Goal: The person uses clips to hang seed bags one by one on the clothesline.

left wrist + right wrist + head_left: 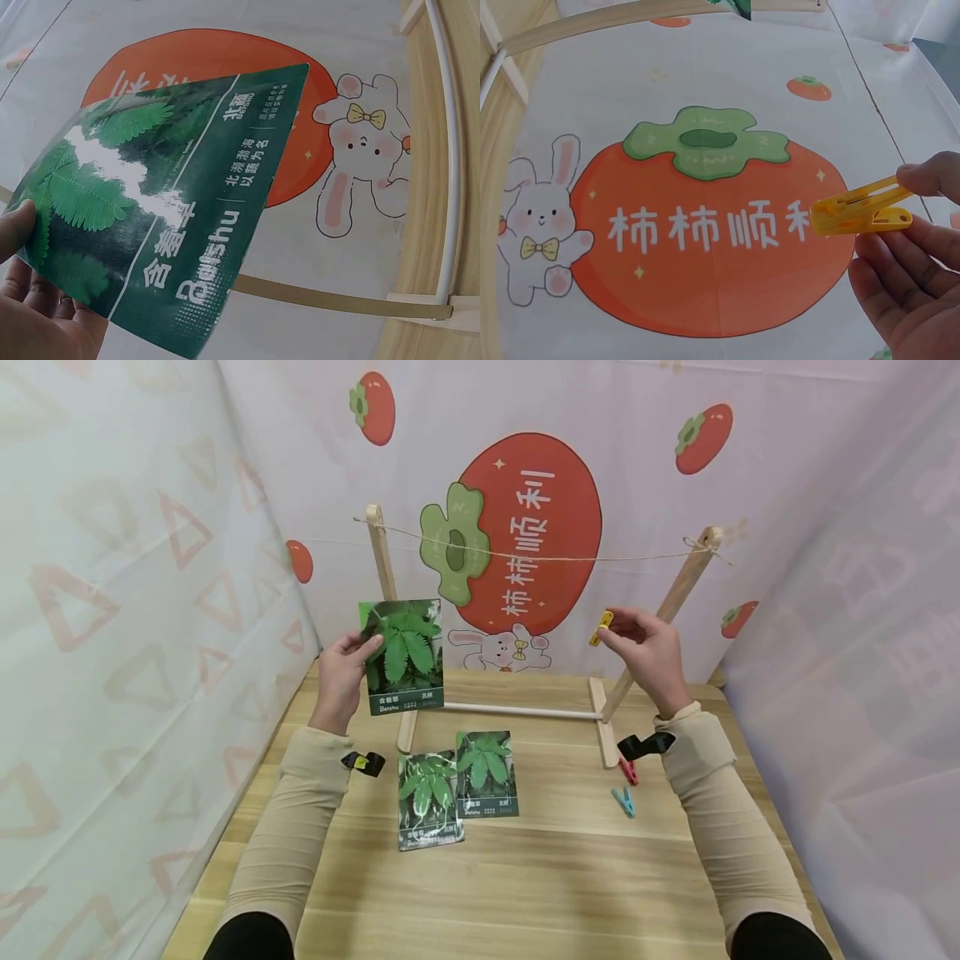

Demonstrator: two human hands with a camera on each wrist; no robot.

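Observation:
My left hand (343,678) pinches a green seed packet (405,664) with a leaf picture by its upper left edge, thumb on the front. The packet is raised in front of the left post, below the string (570,559). In the left wrist view its glossy front (247,157) tilts and catches light. My right hand (651,653) pinches a yellow clothespin (602,629) between thumb and fingers, below the string's right part. Seen from the right wrist, the clothespin (859,216) points away from the fingers, thumb on its upper arm.
Two more seed packets (486,777) (429,806) lie on the wooden table (480,902). A red clothespin (628,772) and a blue one (624,802) lie near the right foot. The string runs between two wooden posts (382,556) (678,585), joined below by a white rod (517,711).

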